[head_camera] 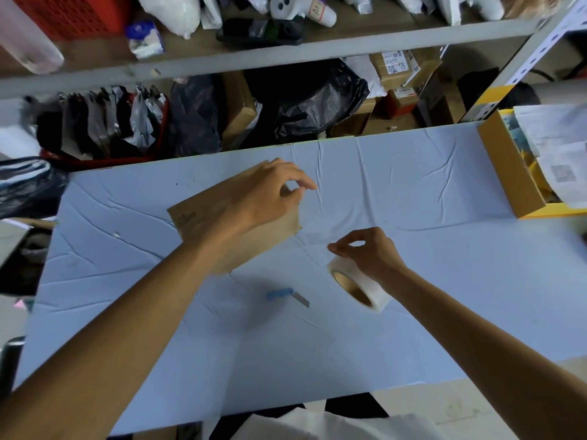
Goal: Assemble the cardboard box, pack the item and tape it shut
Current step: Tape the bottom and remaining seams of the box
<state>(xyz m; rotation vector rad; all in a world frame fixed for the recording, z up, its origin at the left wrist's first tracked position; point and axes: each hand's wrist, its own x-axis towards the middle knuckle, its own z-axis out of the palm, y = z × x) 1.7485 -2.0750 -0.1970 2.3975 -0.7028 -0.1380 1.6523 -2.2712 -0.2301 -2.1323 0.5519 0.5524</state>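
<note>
A closed brown cardboard box (203, 217) lies on the light blue table (428, 312), left of centre. My left hand (263, 195) rests over the box's right end, thumb and forefinger pinched at its far right corner on what looks like the end of a clear tape strip (313, 227). The faint strip runs down and to the right to a white tape roll (365, 290). My right hand (371, 252) holds that roll by its upper rim, tilted, just above the table. What is inside the box is hidden.
A blue utility knife (286, 295) with its blade out lies on the table in front of the box. An open yellow-edged carton (508, 176) with papers stands at the right edge. Shelves (286, 55) with bags and parcels rise behind the table.
</note>
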